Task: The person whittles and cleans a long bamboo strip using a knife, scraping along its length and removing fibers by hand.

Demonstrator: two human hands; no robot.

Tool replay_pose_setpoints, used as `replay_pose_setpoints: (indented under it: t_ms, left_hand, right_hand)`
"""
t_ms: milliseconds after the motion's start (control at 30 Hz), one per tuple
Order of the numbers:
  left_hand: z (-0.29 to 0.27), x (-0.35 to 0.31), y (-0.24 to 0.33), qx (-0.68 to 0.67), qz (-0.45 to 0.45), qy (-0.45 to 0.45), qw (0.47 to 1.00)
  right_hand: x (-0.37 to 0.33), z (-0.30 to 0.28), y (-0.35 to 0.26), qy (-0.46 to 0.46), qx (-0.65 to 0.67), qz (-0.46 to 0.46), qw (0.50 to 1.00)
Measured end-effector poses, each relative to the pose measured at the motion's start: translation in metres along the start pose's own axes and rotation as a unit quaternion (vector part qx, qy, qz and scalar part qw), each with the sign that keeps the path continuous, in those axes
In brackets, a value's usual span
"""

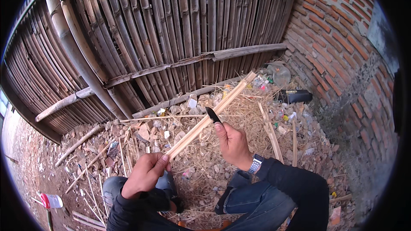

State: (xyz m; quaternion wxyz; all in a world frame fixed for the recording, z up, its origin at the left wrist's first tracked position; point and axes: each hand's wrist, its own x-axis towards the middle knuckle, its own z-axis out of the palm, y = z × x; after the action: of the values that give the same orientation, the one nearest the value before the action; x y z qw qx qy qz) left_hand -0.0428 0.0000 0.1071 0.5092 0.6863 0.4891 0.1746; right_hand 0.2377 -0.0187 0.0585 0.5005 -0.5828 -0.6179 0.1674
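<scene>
My left hand (146, 173) is closed around the lower end of a long, pale split bamboo strip (192, 133). The strip slants up and away to the right, its far end near the rubble by the fence. In my right hand (235, 146) is a knife (212, 114) with a dark blade; the fist hides its handle. The blade lies across the strip near its middle and seems to touch it. A metal-band watch (256, 163) is on my right wrist. Both hands are held above my bent knees.
A bamboo fence (184, 21) stands ahead, a brick wall (329, 38) at the right. Straw and rubble (205, 158) cover the ground. More split strips (270, 132) lie right of my hand. A black case (298, 96) sits by the wall; a red-and-white tub (52, 201) is far left.
</scene>
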Motion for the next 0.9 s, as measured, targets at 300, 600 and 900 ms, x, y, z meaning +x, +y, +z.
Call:
replay_pose_setpoints:
  t_ms: [300,600,900]
  left_hand:
    - [-0.005,-0.003,-0.009,-0.060,-0.019,-0.020,0.998]
    - [0.003,-0.014,0.012,0.072,0.092,-0.001,0.993]
    - [-0.037,-0.022,-0.009,0.163,0.078,0.032,0.983]
  right_hand:
    - [-0.011,0.003,-0.016,-0.068,0.041,0.003,0.997]
    - [0.020,-0.024,-0.001,-0.027,0.218,0.127,0.967]
    - [0.043,-0.090,0.035,0.169,-0.016,0.027,0.985]
